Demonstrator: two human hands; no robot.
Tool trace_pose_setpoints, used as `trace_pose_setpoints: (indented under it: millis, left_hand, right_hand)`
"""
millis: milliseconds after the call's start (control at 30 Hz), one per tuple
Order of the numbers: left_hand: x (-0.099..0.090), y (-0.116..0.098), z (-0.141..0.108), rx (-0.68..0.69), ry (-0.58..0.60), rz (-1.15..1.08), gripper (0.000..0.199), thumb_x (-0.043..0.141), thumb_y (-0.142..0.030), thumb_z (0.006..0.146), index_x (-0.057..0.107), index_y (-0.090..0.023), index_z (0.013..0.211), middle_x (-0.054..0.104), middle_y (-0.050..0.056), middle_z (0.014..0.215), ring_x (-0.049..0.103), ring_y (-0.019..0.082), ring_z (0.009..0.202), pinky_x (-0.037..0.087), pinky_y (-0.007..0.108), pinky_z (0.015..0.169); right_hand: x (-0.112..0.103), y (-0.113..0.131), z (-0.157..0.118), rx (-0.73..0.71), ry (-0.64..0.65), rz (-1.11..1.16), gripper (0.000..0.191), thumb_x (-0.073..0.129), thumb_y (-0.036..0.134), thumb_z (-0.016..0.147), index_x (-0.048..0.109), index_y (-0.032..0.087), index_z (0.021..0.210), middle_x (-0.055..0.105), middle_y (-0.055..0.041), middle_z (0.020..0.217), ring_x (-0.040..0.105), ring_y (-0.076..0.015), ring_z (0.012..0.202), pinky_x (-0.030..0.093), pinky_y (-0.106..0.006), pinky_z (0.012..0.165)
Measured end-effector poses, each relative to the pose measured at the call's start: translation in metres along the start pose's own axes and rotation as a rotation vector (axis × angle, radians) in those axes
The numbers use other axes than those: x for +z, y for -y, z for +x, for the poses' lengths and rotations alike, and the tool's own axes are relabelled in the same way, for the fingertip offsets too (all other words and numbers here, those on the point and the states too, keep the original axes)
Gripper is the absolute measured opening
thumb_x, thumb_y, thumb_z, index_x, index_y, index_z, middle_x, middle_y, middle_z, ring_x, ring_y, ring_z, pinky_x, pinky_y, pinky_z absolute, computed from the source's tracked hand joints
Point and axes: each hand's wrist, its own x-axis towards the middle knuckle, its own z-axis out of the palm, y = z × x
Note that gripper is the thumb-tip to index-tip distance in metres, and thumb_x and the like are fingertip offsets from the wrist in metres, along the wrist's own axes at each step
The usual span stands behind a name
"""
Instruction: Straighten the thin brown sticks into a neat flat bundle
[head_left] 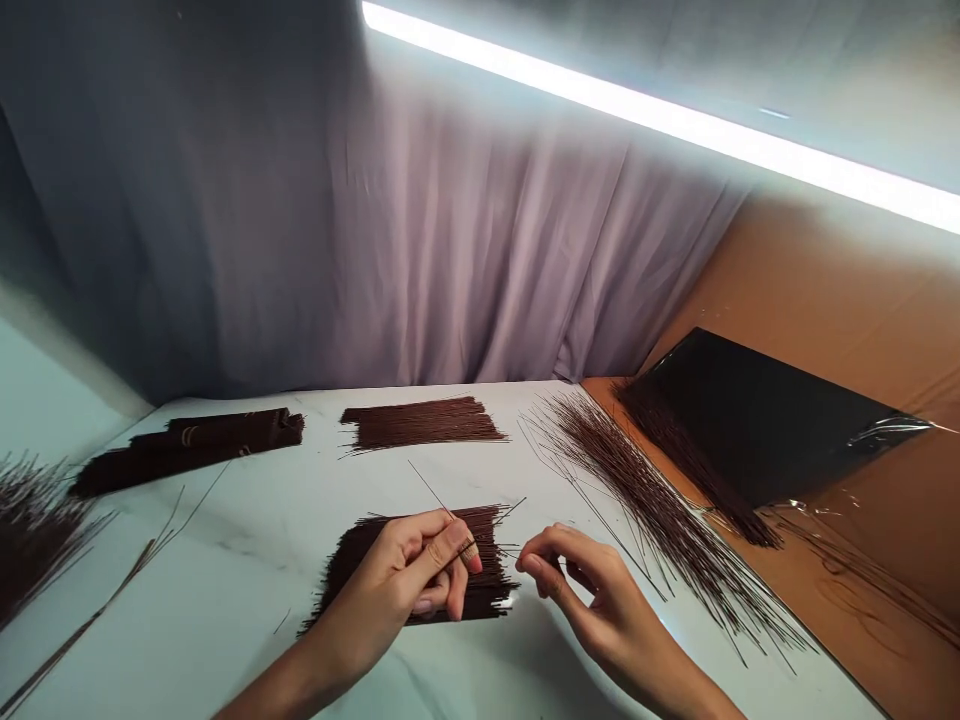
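Observation:
My left hand is closed with thumb and fingers around a thin dark brown stick, which pokes out up and to the left. Beneath that hand lies a dense pile of short brown sticks on the white marbled table. To its right, my right hand is pinched, thumb against index finger, near the pile's right edge. Whatever its fingertips hold is too small to make out. A second flat bundle of brown sticks lies farther back.
Long loose sticks lie along the right of the white table. Dark bundles sit at the back left, with more sticks at the left edge. A black sheet is at the right. A grey curtain hangs behind.

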Motion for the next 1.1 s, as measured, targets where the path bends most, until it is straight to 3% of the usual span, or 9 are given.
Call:
trace_pose_setpoints:
  millis: [167,333,533,700,867,967,1033,1100]
  left_hand:
    - [-0.004,0.002,0.001,0.011,-0.028,-0.018,0.05,0.043,-0.058,0.102,0.066,-0.014,0.096,0.061,0.0,0.061,0.027,0.007,0.046,0.021,0.024,0.048]
    - [-0.003,0.004,0.003,0.074,-0.095,0.088,0.033,0.066,-0.05,0.093,0.067,-0.017,0.093,0.062,-0.003,0.067,0.037,0.006,0.047,0.029,0.023,0.05]
    - [-0.012,0.004,0.003,0.073,-0.111,0.195,0.032,0.067,-0.047,0.093,0.068,-0.016,0.083,0.066,0.0,0.071,0.045,0.008,0.054,0.034,0.023,0.054]
    - [-0.026,0.024,0.017,0.062,-0.075,0.193,0.036,0.067,-0.052,0.091,0.065,-0.017,0.085,0.063,-0.001,0.071,0.039,0.008,0.052,0.027,0.021,0.047]
    - [-0.034,0.045,0.031,0.031,-0.084,0.122,0.039,0.069,-0.055,0.088,0.062,-0.016,0.082,0.061,-0.001,0.069,0.035,0.007,0.05,0.022,0.02,0.046]
    - [-0.032,0.046,0.033,0.013,-0.076,0.124,0.039,0.071,-0.055,0.086,0.062,-0.017,0.082,0.062,-0.001,0.069,0.036,0.007,0.05,0.022,0.02,0.045]
    - [-0.029,0.043,0.032,0.014,-0.064,0.151,0.039,0.07,-0.055,0.086,0.062,-0.017,0.082,0.062,-0.001,0.068,0.037,0.008,0.049,0.024,0.02,0.045]
    - [-0.023,0.038,0.031,0.01,-0.066,0.192,0.041,0.069,-0.056,0.086,0.06,-0.017,0.078,0.061,-0.002,0.066,0.036,0.007,0.047,0.024,0.021,0.044]
  right_hand:
    - [-0.004,0.006,-0.001,-0.038,0.042,-0.065,0.026,0.053,0.037,0.104,0.065,0.022,0.086,0.064,-0.0007,0.078,0.059,-0.0159,0.073,0.044,-0.027,0.069]
    - [-0.006,0.01,0.001,-0.087,0.113,-0.164,0.022,0.051,0.034,0.105,0.065,0.024,0.092,0.066,-0.0018,0.085,0.059,-0.0167,0.08,0.044,-0.028,0.072]
    - [-0.038,0.022,0.018,-0.073,0.287,-0.271,0.023,0.051,0.035,0.105,0.066,0.023,0.092,0.068,-0.0001,0.085,0.061,-0.0144,0.075,0.045,-0.026,0.069]
    - [-0.061,0.015,0.041,-0.179,0.233,-0.487,0.018,0.052,0.02,0.103,0.067,0.022,0.093,0.072,-0.0008,0.091,0.063,-0.0158,0.081,0.043,-0.028,0.073]
    - [-0.059,0.014,0.051,-0.27,0.216,-0.626,0.018,0.055,0.022,0.103,0.068,0.022,0.089,0.072,-0.0017,0.087,0.061,-0.0189,0.085,0.043,-0.035,0.082]
    - [-0.049,0.029,0.057,-0.358,0.097,-0.662,0.016,0.056,0.023,0.102,0.068,0.025,0.113,0.07,-0.0065,0.108,0.06,-0.0231,0.101,0.044,-0.041,0.092]
    - [-0.036,0.044,0.067,-0.445,0.062,-0.724,0.041,0.053,0.013,0.101,0.058,0.03,0.137,0.062,-0.0089,0.131,0.055,-0.0248,0.116,0.044,-0.043,0.098]
    - [-0.021,0.058,0.081,-0.575,0.136,-0.801,0.06,0.053,0.007,0.098,0.044,0.036,0.15,0.049,-0.0089,0.15,0.05,-0.0255,0.127,0.043,-0.043,0.102]
